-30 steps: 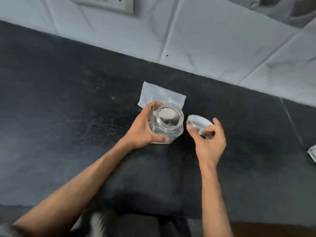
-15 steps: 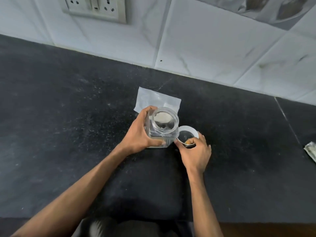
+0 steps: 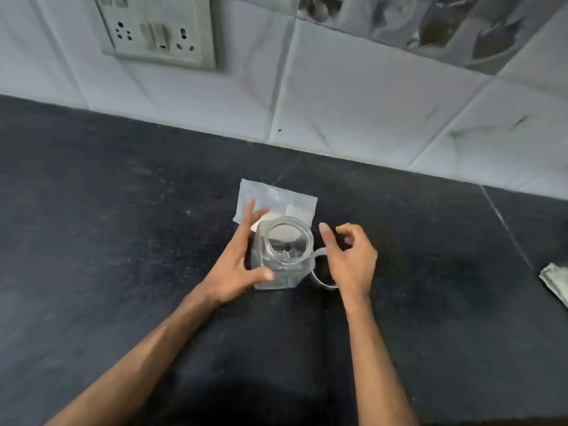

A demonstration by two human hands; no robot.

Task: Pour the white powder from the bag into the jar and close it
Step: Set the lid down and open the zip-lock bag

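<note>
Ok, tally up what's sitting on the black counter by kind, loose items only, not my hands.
Clear square plastic jar, open: 1
White round lid, beside jar: 1
Clear plastic bag of white powder, behind jar: 1
Crumpled wrapper, right edge: 1
Total: 4

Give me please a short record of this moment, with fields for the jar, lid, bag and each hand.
jar: clear jar, upright on the dark counter, mouth open
lid: lid lying on the counter to the right of the jar, partly under the right hand
bag: bag of white powder, flat behind the jar
left hand: left hand open, fingers spread beside the jar
right hand: right hand open, empty, above the lid
</note>
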